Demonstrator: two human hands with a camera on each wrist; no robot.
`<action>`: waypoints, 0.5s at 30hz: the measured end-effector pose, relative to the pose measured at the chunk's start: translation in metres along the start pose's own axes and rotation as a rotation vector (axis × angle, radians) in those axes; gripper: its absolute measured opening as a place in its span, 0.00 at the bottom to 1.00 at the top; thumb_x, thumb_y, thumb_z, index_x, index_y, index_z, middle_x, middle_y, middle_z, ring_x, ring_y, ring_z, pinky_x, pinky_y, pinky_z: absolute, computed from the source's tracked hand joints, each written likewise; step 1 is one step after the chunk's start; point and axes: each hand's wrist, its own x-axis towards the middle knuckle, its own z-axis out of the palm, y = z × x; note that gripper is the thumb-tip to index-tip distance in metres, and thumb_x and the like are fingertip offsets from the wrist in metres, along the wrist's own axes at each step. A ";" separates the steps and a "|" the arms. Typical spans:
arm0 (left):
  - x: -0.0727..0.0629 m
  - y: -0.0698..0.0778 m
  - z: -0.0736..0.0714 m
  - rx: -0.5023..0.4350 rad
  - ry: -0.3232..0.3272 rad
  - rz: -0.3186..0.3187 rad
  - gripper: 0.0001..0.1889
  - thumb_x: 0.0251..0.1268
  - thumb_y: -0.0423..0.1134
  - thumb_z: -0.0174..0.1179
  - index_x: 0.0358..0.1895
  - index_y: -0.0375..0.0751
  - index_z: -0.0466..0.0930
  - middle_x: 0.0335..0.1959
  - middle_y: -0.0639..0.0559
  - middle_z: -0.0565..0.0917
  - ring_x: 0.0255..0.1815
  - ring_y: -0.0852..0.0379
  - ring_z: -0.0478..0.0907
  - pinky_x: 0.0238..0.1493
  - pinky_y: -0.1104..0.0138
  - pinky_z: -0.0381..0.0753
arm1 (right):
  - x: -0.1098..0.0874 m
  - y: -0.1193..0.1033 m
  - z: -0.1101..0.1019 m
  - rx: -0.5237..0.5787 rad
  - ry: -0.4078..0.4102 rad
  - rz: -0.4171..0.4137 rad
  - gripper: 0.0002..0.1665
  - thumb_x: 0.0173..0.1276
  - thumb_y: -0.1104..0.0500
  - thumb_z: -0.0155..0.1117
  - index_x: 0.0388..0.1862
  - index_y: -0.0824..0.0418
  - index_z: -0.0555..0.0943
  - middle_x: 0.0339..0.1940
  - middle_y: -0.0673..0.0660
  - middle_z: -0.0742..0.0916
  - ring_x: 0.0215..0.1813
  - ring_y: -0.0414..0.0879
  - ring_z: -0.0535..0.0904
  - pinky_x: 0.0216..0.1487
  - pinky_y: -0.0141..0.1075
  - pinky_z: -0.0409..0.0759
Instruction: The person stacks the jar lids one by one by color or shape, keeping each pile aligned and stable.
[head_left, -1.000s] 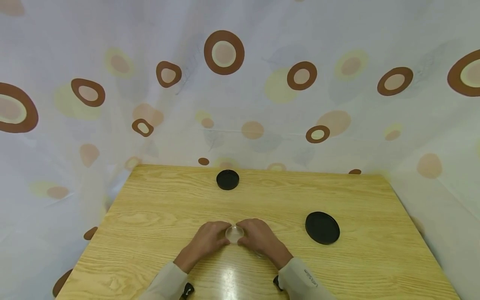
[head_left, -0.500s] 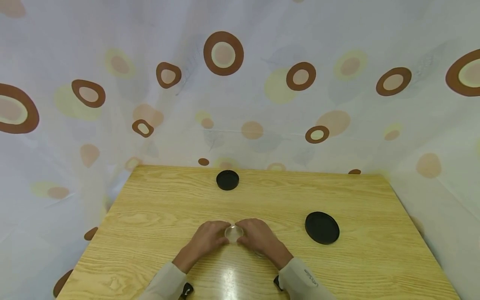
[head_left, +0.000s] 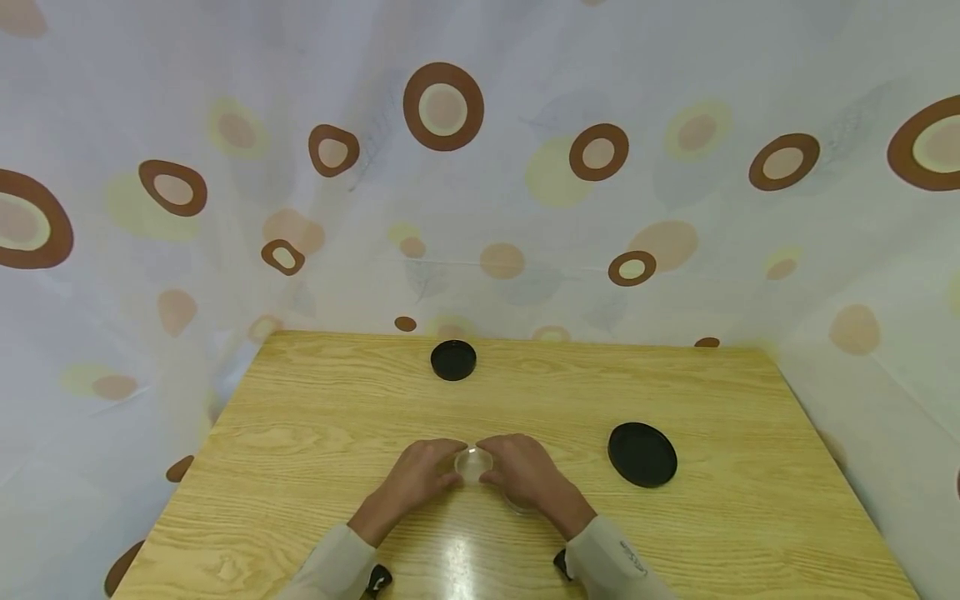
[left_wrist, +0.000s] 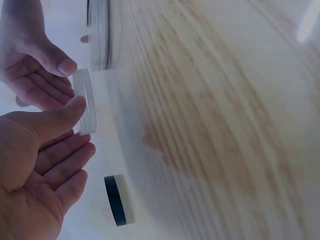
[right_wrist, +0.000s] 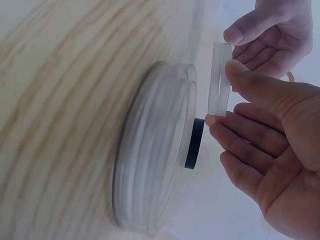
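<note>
A small clear round dish, like a petri dish point(head_left: 474, 468), is held between both hands close over the wooden table. My left hand point(head_left: 422, 469) pinches its left edge with thumb and fingers. On the opposite edge my right hand point(head_left: 527, 469) grips it the same way. Seen edge-on in the right wrist view, the small petri dish point(right_wrist: 218, 75) has the right thumb on its side and fingers around its rim. A larger clear round dish point(right_wrist: 155, 150), with stacked layers, lies on the table by the right hand, mostly hidden under that hand in the head view.
A small black round dish point(head_left: 453, 362) stands near the back edge of the table point(head_left: 315, 400). To the right of the hands lies a larger black round dish point(head_left: 642, 455). Behind and beside the table hangs a patterned cloth point(head_left: 502, 208).
Both hands have shifted slightly to the right with the small petri dish still between them. A little more of the larger clear dish's edge shows below the right hand.
</note>
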 end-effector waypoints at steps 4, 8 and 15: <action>0.002 0.004 0.000 -0.018 0.002 0.001 0.20 0.51 0.37 0.70 0.49 0.37 0.82 0.49 0.44 0.85 0.50 0.49 0.83 0.51 0.58 0.82 | -0.003 0.001 -0.003 0.023 0.002 0.015 0.24 0.55 0.54 0.72 0.51 0.61 0.82 0.49 0.55 0.87 0.50 0.50 0.84 0.51 0.42 0.82; 0.005 0.008 -0.001 -0.025 0.010 0.023 0.20 0.51 0.37 0.69 0.50 0.37 0.82 0.49 0.44 0.85 0.50 0.49 0.83 0.51 0.59 0.82 | -0.007 0.003 -0.009 0.041 0.004 0.043 0.25 0.55 0.54 0.73 0.51 0.61 0.82 0.49 0.56 0.87 0.51 0.51 0.83 0.51 0.43 0.82; 0.009 0.016 0.001 -0.033 0.019 0.064 0.20 0.51 0.36 0.69 0.50 0.36 0.82 0.48 0.44 0.85 0.50 0.50 0.83 0.51 0.60 0.82 | -0.014 0.007 -0.014 -0.003 0.036 0.005 0.24 0.53 0.55 0.74 0.49 0.61 0.83 0.47 0.56 0.88 0.47 0.50 0.85 0.47 0.42 0.83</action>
